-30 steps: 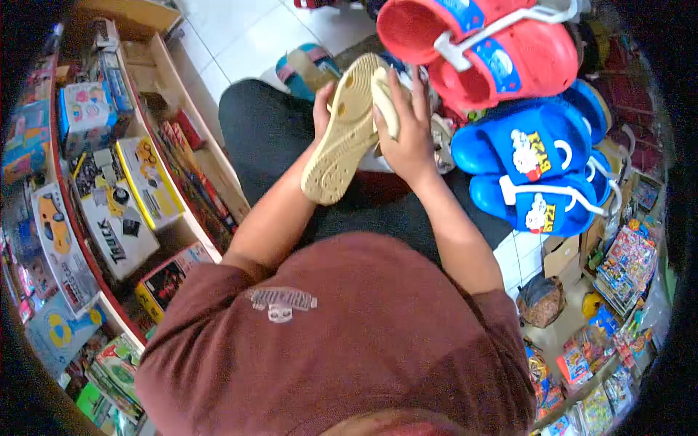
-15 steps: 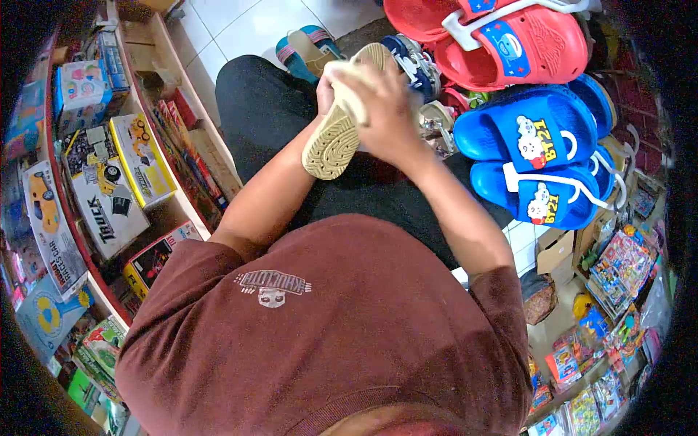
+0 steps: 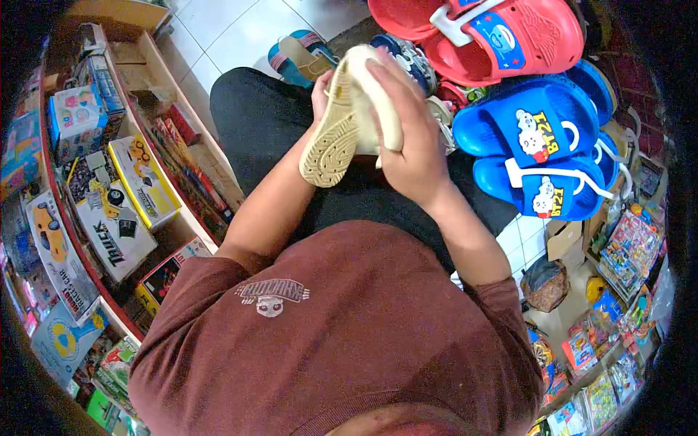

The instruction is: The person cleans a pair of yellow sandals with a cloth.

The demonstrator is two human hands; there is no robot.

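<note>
Above my lap is a cream sandal, its patterned sole turned toward me. My left hand grips it from behind at the left edge, most of its fingers hidden by the sole. My right hand is wrapped round a paler cream piece with a thick rounded edge. It looks like a second sandal pressed against the first, partly blurred. To the right of my right hand lie blue slippers with white plastic hangers, and red clogs are above them.
A teal slipper lies on the white tiled floor. On the left, a wooden shelf holds boxed toys, among them a yellow-edged box. Packaged small toys and a cardboard box are at the lower right.
The cream sandals have turned and come slightly lower. My right hand has shifted right and down, and more of the pale rounded edge shows under its fingers.
</note>
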